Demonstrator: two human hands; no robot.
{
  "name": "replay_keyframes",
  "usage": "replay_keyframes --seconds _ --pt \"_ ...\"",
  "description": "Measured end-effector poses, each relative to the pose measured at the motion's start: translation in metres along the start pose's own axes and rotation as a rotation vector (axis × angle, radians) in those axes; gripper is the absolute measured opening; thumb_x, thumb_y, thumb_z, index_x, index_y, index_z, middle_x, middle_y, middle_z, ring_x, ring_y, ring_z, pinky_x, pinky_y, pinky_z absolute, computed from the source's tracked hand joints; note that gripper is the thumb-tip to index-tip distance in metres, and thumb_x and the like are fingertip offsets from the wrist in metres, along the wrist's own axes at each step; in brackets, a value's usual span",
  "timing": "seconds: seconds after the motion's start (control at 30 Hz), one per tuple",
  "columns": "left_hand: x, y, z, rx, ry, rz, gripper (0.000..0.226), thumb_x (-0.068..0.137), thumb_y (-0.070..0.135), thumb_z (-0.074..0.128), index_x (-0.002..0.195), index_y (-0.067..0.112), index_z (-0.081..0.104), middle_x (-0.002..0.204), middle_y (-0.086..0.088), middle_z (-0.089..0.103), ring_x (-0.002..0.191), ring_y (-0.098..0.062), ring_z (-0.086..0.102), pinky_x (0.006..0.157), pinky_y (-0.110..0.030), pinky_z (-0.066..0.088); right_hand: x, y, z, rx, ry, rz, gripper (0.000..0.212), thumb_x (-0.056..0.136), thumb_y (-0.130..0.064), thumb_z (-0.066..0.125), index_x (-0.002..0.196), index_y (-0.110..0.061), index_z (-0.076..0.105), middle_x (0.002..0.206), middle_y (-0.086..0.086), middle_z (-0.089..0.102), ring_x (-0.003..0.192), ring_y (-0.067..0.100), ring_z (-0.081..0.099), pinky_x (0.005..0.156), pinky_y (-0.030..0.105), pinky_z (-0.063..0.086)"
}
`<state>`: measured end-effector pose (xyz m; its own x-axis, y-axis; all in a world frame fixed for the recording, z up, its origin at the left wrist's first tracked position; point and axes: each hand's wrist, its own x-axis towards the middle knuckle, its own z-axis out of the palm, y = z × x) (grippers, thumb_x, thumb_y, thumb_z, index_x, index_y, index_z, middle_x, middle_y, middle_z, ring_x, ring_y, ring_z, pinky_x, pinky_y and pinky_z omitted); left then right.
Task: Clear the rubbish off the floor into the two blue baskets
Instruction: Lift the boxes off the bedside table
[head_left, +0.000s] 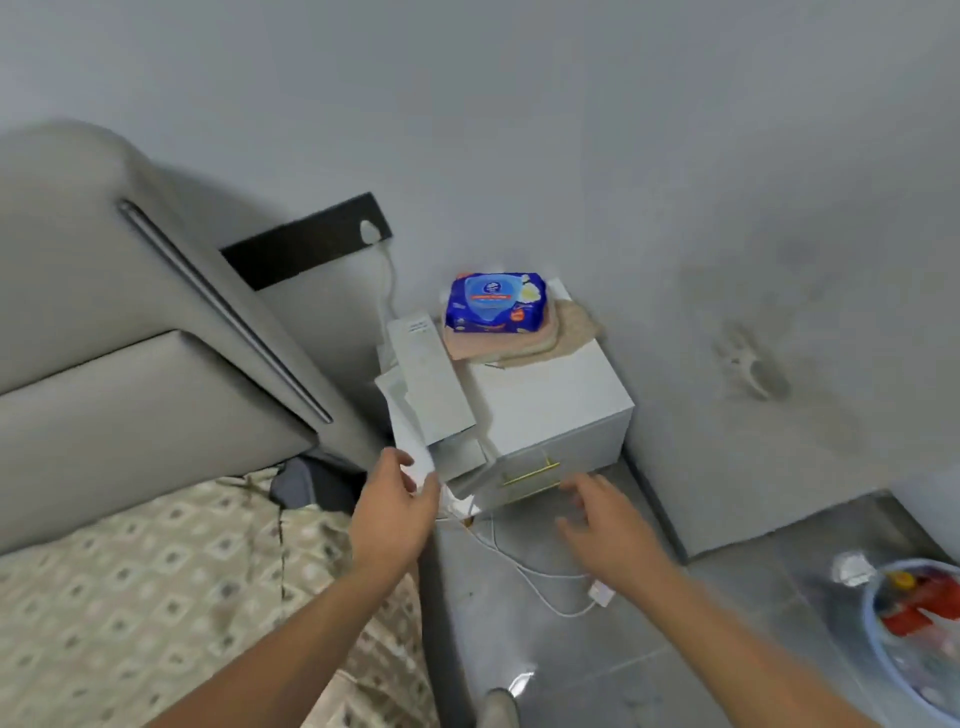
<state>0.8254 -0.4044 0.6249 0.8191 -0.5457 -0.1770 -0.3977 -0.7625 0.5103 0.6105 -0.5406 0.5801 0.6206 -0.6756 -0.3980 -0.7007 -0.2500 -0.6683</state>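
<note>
My left hand (397, 506) pinches a white sheet of paper (415, 457) that hangs off the front left corner of the white nightstand (550, 410). My right hand (605, 525) hovers with its fingers spread in front of the nightstand's drawer, holding nothing. One blue basket (878, 654) sits on the floor at the far right edge, with red, yellow and other rubbish inside. A crumpled white scrap (852, 569) lies on the floor just behind that basket. No second basket is in view.
On the nightstand lie white boxes (431, 384), a blue wipes pack (496, 301) and folded cloths (524, 340). A white charger with its cable (600, 592) trails across the grey floor. The bed (156, 571) fills the left side; the wall stands close behind.
</note>
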Motion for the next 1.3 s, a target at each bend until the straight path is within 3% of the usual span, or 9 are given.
replay_keyframes --seconds 0.17,0.37,0.47,0.57,0.73,0.9,1.03,1.2,1.3 --pt "0.088 -0.048 0.009 -0.259 -0.163 -0.316 0.027 0.092 0.037 0.061 0.113 0.021 0.053 0.092 0.006 0.060 0.091 -0.023 0.062 0.088 -0.046 0.056 0.106 -0.101 0.035 -0.009 0.027 -0.094 0.052 0.090 -0.042 0.066 0.135 -0.030 0.045 0.132 0.004 0.046 0.119 0.031 0.052 0.098 0.048 0.050" --pt "0.143 -0.096 0.049 -0.203 -0.300 -0.287 0.044 0.093 0.034 0.058 0.134 0.019 0.050 0.096 0.001 0.065 0.091 -0.021 0.063 0.084 -0.037 0.055 0.210 -0.168 0.110 -0.273 0.046 -0.018 0.084 0.078 -0.061 0.072 0.145 -0.033 0.031 0.149 0.010 0.028 0.130 0.038 0.038 0.097 0.050 0.045" --pt "0.163 -0.110 0.063 -0.234 -0.320 -0.287 0.053 0.092 0.036 0.058 0.141 0.020 0.045 0.109 -0.007 0.068 0.090 -0.021 0.064 0.075 -0.031 0.053 0.235 -0.162 0.139 -0.427 0.110 0.001 0.091 0.074 -0.060 0.075 0.145 -0.036 0.024 0.151 0.013 0.022 0.124 0.039 0.040 0.092 0.050 0.045" --pt "0.179 -0.115 0.070 -0.220 -0.336 -0.269 0.055 0.096 0.038 0.056 0.146 0.021 0.040 0.118 -0.009 0.068 0.092 -0.020 0.060 0.061 -0.023 0.039 0.241 -0.152 0.146 -0.438 0.162 -0.023 0.096 0.071 -0.053 0.076 0.148 -0.038 0.021 0.146 0.014 0.026 0.119 0.039 0.041 0.091 0.049 0.046" --pt "0.191 -0.093 0.081 -0.215 -0.279 -0.326 0.061 0.091 0.045 0.061 0.140 0.018 0.035 0.132 -0.012 0.050 0.112 -0.036 0.058 0.094 -0.046 0.051 0.198 -0.126 0.121 -0.407 0.230 -0.102 0.091 0.068 -0.054 0.073 0.146 -0.040 0.029 0.142 0.010 0.030 0.119 0.036 0.041 0.091 0.051 0.049" --pt "0.199 -0.052 0.097 -0.106 -0.238 -0.360 0.099 0.084 0.047 0.066 0.157 0.023 0.003 0.146 -0.014 0.030 0.125 -0.042 0.048 0.097 -0.049 0.044 0.130 -0.080 0.089 -0.483 0.259 -0.140 0.091 0.069 -0.050 0.074 0.149 -0.042 0.031 0.145 0.006 0.029 0.118 0.031 0.040 0.095 0.048 0.049" --pt "0.194 -0.039 0.116 -0.041 -0.213 -0.391 0.124 0.078 0.064 0.070 0.160 0.021 -0.012 0.155 -0.016 0.020 0.132 -0.045 0.040 0.104 -0.050 0.038 0.102 -0.047 0.069 -0.474 0.301 -0.119 0.089 0.069 -0.049 0.072 0.149 -0.043 0.031 0.148 0.006 0.030 0.120 0.032 0.040 0.095 0.048 0.048" --pt "0.181 -0.033 0.126 0.001 -0.185 -0.384 0.126 0.079 0.066 0.070 0.159 0.022 -0.017 0.164 -0.021 0.002 0.140 -0.049 0.032 0.112 -0.054 0.033 0.071 -0.005 0.047 -0.435 0.341 -0.071 0.088 0.070 -0.047 0.071 0.149 -0.043 0.032 0.146 0.006 0.032 0.121 0.031 0.041 0.096 0.047 0.047" --pt "0.149 -0.036 0.126 0.103 -0.173 -0.329 0.122 0.078 0.068 0.069 0.159 0.024 -0.010 0.160 -0.025 0.010 0.134 -0.051 0.039 0.108 -0.057 0.039 0.043 0.027 0.032 -0.415 0.360 -0.019 0.088 0.070 -0.048 0.069 0.149 -0.043 0.031 0.146 0.005 0.031 0.119 0.030 0.040 0.094 0.045 0.047"
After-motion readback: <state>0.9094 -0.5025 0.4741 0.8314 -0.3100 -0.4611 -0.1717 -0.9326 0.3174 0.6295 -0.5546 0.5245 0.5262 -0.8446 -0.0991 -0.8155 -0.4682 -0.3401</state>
